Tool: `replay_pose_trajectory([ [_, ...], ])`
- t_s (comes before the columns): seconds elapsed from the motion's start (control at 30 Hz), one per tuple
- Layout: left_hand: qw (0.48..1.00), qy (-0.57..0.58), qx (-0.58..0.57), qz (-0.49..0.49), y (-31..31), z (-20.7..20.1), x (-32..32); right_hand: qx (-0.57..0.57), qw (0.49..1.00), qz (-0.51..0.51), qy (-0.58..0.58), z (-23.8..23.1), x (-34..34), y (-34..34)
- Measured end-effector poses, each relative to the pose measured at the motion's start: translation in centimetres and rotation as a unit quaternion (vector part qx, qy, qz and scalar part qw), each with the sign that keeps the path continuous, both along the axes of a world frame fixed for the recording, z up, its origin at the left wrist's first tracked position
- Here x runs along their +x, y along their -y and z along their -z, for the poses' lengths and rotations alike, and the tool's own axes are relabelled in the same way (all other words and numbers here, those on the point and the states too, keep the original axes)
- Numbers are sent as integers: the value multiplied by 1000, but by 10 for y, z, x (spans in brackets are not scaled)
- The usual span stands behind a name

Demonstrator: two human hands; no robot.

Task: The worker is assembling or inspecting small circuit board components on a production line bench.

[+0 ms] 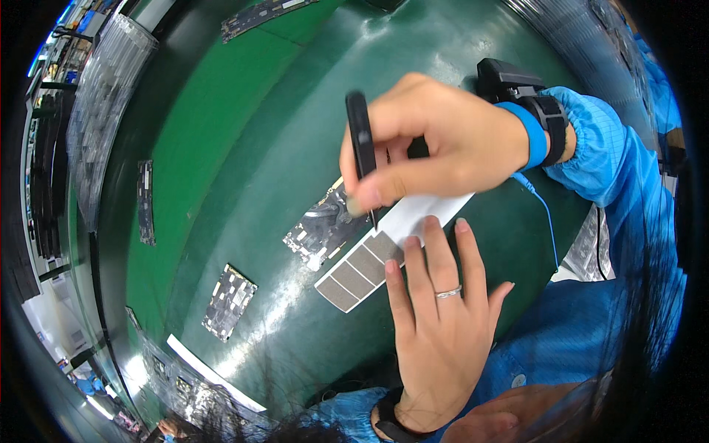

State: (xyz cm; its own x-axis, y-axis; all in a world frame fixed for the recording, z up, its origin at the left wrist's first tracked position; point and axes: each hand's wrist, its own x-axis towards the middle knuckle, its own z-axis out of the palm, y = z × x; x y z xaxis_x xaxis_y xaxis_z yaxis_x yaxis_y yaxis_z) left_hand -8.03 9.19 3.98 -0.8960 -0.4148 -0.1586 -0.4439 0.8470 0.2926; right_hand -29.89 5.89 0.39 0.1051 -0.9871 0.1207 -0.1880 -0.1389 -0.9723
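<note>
My right hand (450, 140) comes in from the right and grips a black pen-like tool (360, 136) with a thin pointed tip. That tip is at a white backing strip (432, 208) bearing several grey rectangular pads (353, 277). My left hand (443, 332), ring on one finger, lies with its fingers spread over the near edge of the strip. Just beyond the strip lies a dark circuit board (323, 229), partly hidden by my right hand. Whether the tip touches a pad, I cannot tell.
On the green mat are a smaller circuit board (230, 303), a narrow board (145, 203) and a long board (266, 16). A black device (508, 77) stands beside my right wrist. A blue cord (548, 214) hangs from the wristband. Clear plastic trays (111, 111) stand left.
</note>
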Motion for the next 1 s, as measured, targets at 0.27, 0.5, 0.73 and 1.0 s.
replay_pose_trajectory([
  [0.27,999,-2,-23,25,-1,10,1,-50,996,-6,-68,13,7,-3],
  [0.5,1000,-5,-11,27,-1,9,1,-16,999,7,-40,12,9,-2],
  [0.73,1000,-10,-13,24,4,11,-2,13,999,29,37,6,5,-3],
  [1.0,998,-1,-65,15,7,1,-5,48,994,91,38,3,-30,10],
])
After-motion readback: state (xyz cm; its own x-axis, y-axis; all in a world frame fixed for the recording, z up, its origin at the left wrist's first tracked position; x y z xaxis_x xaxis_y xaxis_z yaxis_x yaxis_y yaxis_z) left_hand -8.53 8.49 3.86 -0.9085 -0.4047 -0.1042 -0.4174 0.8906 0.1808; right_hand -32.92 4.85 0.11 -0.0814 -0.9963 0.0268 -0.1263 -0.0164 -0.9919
